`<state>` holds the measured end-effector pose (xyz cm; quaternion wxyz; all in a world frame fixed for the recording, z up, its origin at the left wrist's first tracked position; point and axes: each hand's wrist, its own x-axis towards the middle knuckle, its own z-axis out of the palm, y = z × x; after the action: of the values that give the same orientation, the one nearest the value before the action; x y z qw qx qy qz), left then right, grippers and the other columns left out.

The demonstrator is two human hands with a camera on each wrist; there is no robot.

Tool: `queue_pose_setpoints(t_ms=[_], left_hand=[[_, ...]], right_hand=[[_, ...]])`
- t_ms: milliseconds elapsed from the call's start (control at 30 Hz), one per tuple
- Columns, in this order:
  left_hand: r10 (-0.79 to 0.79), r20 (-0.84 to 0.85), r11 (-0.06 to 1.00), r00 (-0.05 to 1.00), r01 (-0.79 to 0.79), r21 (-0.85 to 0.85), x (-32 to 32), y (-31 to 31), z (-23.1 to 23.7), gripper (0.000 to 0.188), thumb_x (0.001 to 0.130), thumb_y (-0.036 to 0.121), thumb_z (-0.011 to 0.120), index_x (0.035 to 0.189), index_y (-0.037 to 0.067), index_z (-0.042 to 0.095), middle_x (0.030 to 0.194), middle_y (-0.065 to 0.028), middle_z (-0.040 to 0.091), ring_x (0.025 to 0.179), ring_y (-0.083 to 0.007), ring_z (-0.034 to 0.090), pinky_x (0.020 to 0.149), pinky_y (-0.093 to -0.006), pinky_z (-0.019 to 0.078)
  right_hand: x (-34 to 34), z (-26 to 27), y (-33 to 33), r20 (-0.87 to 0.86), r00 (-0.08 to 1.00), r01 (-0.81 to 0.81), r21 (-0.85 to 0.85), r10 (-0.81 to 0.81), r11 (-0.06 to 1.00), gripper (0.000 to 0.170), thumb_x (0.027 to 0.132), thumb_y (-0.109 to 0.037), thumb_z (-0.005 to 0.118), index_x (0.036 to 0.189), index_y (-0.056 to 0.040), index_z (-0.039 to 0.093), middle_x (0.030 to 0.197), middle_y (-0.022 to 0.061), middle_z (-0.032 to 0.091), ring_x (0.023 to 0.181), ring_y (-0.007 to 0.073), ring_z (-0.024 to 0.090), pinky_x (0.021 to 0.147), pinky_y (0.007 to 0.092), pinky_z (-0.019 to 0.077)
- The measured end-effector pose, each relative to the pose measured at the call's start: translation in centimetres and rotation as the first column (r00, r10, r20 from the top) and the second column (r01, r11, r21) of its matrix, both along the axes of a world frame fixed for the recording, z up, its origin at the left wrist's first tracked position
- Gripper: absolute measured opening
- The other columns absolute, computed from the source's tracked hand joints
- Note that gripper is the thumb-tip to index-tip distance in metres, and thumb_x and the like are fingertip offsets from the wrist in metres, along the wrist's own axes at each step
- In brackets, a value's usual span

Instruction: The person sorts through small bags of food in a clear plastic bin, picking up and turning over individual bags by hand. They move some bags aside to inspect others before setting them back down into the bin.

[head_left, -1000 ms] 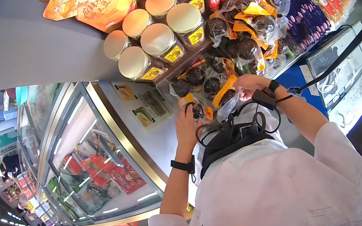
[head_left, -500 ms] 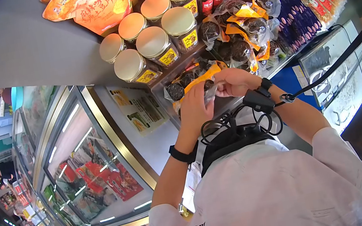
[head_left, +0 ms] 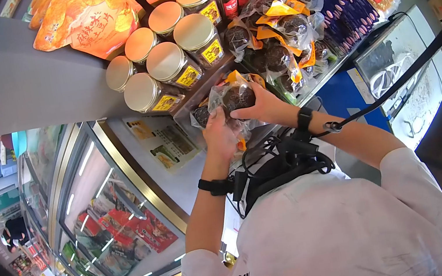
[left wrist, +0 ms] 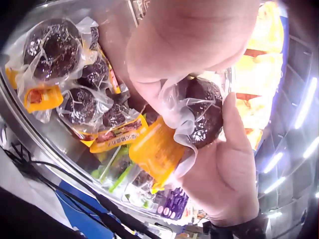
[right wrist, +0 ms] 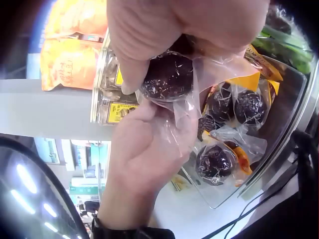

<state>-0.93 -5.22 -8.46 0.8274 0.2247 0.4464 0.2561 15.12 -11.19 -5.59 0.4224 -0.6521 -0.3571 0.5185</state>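
Observation:
Both hands are on one dark round ball packed in clear plastic (head_left: 239, 98), its orange label (left wrist: 158, 151) hanging to one side in the left wrist view. My right hand (head_left: 267, 107) grips the ball between thumb and fingers. The left hand (head_left: 219, 137) pinches the clear plastic at the ball's other side; from the right wrist, this hand (right wrist: 149, 149) shows under the packet. Below them is a clear-walled tray (right wrist: 294, 99) with several more packed balls, one dark ball (right wrist: 215, 164) lying near its corner.
A heap of similar packets (head_left: 274, 40) lies right of the tray. Lidded jars (head_left: 166, 62) and orange bags (head_left: 93, 18) stand behind. Dark blue packets (head_left: 349, 12) lie farther right. On the left is a glass-fronted freezer (head_left: 120, 203). A black strap (head_left: 409, 66) crosses at right.
One second ago the hands were apart on packets in the tray. They came together on one orange-labelled packet, which is now turned with its dark ball facing up. The head view has shifted.

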Motion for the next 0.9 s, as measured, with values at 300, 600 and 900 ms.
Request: queue_pose_setpoints(t_ms=[300, 600, 900], left_hand=[[-0.01, 0.228, 0.993, 0.974, 0.036, -0.113, 1.2, -0.1, -1.0, 0.051, 0.101, 0.045, 0.033, 0.136, 0.008, 0.038, 0.134, -0.0085, 0.049, 0.12, -0.0239, 0.051, 0.102, -0.0416, 0.0412], [0.174, -0.582, 0.833, 0.794, 0.196, 0.517, 2.1, -0.5, -3.6, 0.017, 0.096, 0.022, 0.051, 0.106, 0.007, 0.054, 0.089, -0.0034, 0.06, 0.078, -0.0198, 0.061, 0.065, -0.0303, 0.0471], [0.221, -0.589, 0.465, 0.777, 0.447, 0.764, 1.1, -1.9, 1.2, 0.023, 0.084, 0.0, 0.052, 0.106, 0.002, 0.053, 0.094, -0.0152, 0.062, 0.08, -0.0254, 0.064, 0.068, -0.0326, 0.0482]], right_hand=[[1.2, -0.4, 0.1, -0.261, 0.962, -0.082, -0.006, 0.078, 0.997, 0.071, 0.069, -0.015, 0.083, 0.125, 0.0021, 0.043, 0.112, 0.0089, 0.06, 0.099, 0.0142, 0.059, 0.09, 0.0303, 0.0477], [3.1, -0.8, 0.4, -0.288, 0.944, -0.184, -0.057, 0.16, 0.981, 0.069, 0.069, -0.01, 0.08, 0.127, 0.001, 0.045, 0.11, 0.0069, 0.061, 0.096, 0.0137, 0.06, 0.087, 0.0288, 0.0488], [2.8, -0.3, 3.0, -0.688, 0.725, -0.062, -0.046, 0.013, 0.997, 0.043, 0.078, -0.01, 0.073, 0.116, 0.0011, 0.055, 0.105, 0.007, 0.063, 0.092, 0.0142, 0.061, 0.085, 0.0304, 0.0497]])
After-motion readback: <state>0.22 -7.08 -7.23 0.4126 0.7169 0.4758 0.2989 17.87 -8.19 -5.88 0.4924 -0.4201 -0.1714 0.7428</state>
